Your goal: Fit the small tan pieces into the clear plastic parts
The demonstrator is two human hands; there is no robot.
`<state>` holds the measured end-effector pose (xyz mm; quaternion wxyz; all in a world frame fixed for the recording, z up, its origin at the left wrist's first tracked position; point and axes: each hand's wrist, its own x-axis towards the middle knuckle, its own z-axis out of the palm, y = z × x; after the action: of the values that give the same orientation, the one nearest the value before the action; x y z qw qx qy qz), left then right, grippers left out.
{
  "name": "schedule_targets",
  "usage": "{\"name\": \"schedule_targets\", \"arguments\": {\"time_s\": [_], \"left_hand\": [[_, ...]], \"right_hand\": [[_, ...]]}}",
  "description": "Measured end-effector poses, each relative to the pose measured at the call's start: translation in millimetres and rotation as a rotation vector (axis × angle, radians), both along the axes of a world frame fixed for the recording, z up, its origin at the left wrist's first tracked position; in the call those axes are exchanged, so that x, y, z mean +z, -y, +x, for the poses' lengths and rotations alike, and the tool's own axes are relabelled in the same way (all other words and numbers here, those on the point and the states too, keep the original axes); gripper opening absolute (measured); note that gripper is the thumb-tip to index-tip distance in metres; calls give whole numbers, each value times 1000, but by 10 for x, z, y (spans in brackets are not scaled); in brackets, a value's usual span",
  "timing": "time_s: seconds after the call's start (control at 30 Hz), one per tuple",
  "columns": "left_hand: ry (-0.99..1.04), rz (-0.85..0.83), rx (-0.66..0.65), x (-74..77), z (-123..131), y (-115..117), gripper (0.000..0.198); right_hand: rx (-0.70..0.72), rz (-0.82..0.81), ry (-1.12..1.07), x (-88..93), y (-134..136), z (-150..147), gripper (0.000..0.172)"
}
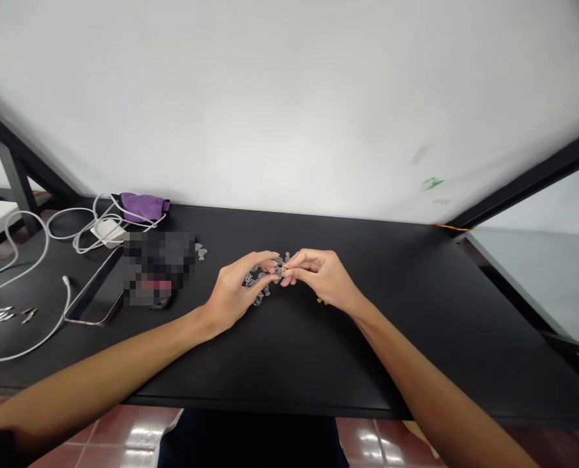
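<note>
A loose cluster of small clear plastic pieces (258, 283) lies on the black table (289, 354) between my hands. My left hand (238, 292) and my right hand (322, 279) meet above the cluster, their fingertips close together. Both pinch at a small clear piece (279, 271), though the fingers hide most of it. A few more clear pieces (201, 252) sit apart to the left.
Left on the table are a white cable (26, 331), a white power adapter (108, 232), a purple pouch (140, 207), a phone (94, 286), pixelated objects (160, 266), and small metal pieces (13, 315). A white wall stands behind.
</note>
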<state>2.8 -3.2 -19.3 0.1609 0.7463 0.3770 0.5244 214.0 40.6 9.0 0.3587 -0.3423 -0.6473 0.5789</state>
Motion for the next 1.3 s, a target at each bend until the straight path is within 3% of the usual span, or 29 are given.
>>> {"name": "schedule_targets", "arguments": {"time_s": [0.13, 0.33, 0.53, 0.6, 0.73, 0.93, 1.3], "left_hand": [[-56, 61, -15, 13, -9, -4, 22], [-100, 80, -32, 26, -16, 0, 19], [-169, 3, -15, 14, -22, -48, 43], [-241, -22, 24, 20, -31, -64, 37], [-373, -57, 58, 47, -40, -65, 20], [-493, -82, 45, 74, -6, -8, 14], [-518, -131, 26, 52, -10, -17, 16]], "right_hand": [[4, -19, 43, 13, -6, 0, 27], [26, -47, 18, 5, -6, 4, 27], [29, 54, 102, 61, -90, 162, 30], [3, 125, 150, 113, -127, 249, 30], [102, 153, 327, 179, -178, 399, 30], [222, 135, 471, 147, -165, 429, 30], [226, 218, 637, 128, -95, 358, 24]]}}
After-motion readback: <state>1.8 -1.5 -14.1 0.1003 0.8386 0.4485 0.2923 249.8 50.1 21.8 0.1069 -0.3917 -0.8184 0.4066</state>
